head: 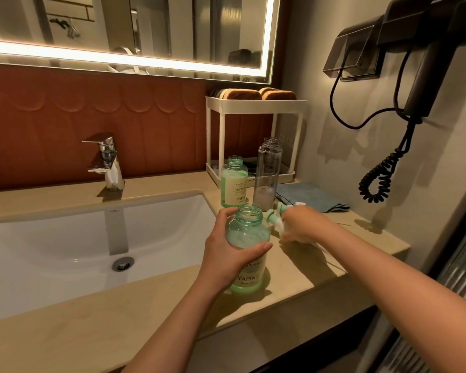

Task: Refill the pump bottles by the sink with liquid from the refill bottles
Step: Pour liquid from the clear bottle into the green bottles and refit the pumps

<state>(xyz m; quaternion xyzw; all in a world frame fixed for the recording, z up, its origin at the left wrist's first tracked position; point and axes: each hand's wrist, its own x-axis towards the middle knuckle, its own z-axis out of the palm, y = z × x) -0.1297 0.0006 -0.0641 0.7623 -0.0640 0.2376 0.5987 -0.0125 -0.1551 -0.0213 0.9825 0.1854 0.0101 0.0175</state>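
A green YAPING bottle (249, 249) stands uncapped on the counter right of the sink, partly filled with pale liquid. My left hand (228, 251) grips its body from the left. A second uncapped green bottle (233, 181) stands behind it, about two thirds full. Next to that is a tall clear bottle (268, 173), also uncapped, with a little whitish liquid at its bottom. My right hand (300, 224) lies over green pump heads (273, 215) on the counter; its fingers curl around one of them.
White sink basin (78, 238) with chrome faucet (106, 162) at left. A white two-tier rack (256, 103) with sponges stands in the back corner. A blue cloth (311, 196) lies by the wall. A wall phone with a coiled cord (379, 179) hangs at right.
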